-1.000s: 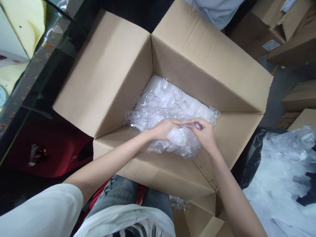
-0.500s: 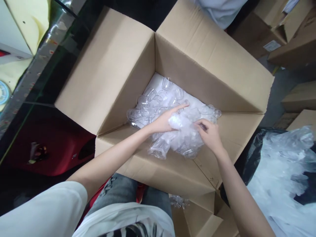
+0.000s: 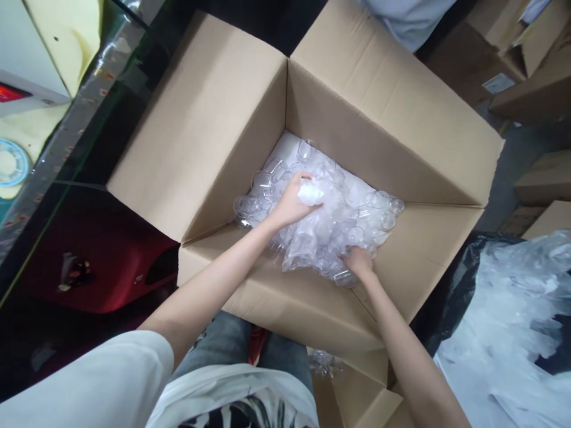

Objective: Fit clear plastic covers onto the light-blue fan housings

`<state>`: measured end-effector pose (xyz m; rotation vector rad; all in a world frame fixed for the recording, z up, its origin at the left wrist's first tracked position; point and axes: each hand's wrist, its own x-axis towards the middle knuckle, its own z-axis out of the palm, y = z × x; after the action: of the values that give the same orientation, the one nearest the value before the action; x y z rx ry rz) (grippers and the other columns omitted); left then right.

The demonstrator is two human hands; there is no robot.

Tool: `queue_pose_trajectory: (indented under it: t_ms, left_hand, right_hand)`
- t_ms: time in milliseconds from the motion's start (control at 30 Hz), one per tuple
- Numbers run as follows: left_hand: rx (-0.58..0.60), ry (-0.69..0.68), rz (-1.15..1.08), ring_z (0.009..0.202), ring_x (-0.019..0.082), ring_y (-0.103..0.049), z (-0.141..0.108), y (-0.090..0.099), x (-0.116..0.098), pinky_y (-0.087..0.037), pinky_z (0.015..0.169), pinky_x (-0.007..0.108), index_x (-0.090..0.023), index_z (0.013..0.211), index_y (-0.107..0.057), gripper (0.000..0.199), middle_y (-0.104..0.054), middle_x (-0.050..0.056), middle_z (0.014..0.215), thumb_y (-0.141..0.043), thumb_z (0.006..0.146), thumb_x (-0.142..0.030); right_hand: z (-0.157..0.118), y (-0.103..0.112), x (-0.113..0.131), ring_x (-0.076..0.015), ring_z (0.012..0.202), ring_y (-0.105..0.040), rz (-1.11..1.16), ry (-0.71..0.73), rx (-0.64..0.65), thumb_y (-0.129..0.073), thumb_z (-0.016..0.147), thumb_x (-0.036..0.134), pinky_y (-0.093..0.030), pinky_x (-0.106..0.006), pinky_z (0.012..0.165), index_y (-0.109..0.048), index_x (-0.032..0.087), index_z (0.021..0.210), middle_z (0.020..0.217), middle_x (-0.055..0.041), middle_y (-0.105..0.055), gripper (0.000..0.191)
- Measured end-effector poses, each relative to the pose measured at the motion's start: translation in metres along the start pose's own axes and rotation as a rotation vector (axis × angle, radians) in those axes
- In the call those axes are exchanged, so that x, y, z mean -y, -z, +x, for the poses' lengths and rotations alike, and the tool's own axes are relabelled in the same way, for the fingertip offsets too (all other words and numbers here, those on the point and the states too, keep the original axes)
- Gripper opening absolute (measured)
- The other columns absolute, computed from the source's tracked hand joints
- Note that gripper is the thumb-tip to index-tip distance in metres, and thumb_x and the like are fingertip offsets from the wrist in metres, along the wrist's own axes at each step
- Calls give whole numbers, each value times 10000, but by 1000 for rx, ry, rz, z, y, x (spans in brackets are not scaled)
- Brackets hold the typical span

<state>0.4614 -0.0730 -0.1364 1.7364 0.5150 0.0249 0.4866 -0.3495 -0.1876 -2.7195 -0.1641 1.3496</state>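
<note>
Here, an open cardboard box (image 3: 352,139) surrounds the left hand (image 3: 291,204) and the right hand (image 3: 358,260), set apart. Clear cups (image 3: 266,181) lie around both. Crumpled plastic (image 3: 311,192) sits clasped in the left hand; whether the right hand, among the cups, grips anything is unclear.

You have open room through mouth of large cardboard box (image 3: 330,107), between its upper inner wall and cup pile; narrow strip of white liner (image 3: 359,187) bare there. Clear cups (image 3: 265,181) and plastic film (image 3: 323,214) block your low pass across middle. Left hand (image 3: 292,202) and forearm bar your way from lower left, right hand (image 3: 358,261) and forearm from lower right. Wide flap (image 3: 200,119) stands at upper left; black bag (image 3: 459,291) crowds right side.
</note>
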Motion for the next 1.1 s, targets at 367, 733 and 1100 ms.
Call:
queue_pose_trajectory:
  t_ms: [367, 733, 1100]
  left_hand:
    - [167, -25, -17, 861, 229, -638, -6, -5, -4, -509, 805, 376, -138, 896, -596, 283, -665, 72, 930, -690, 631, -175]
    - [328, -16, -24, 755, 200, -617, -8, 2, -11, -487, 704, 330, -133, 770, -624, 163, -661, 34, 783, -671, 621, -181]
    - [737, 75, -160, 695, 172, -671, -38, -25, -16, -539, 645, 290, -168, 812, -691, 248, -709, 1, 784, -791, 586, -167]
  right_hand:
    - [1, -9, -10, -195, 1003, -606, -136, 110, 6, -562, 917, 328, -477, -431, 917, -640, 158, 996, 1080, -63, -646, 203]
    - [-26, 36, -30, -277, 1128, -516, 402, 276, -476, -514, 845, 403, -344, -483, 996, -554, 187, 749, 1085, -112, -602, 240]
    - [-74, 49, 29, -159, 603, -523, 1155, 477, -485, -563, 735, 360, -495, -377, 741, -392, 266, 728, 589, 72, -406, 196]
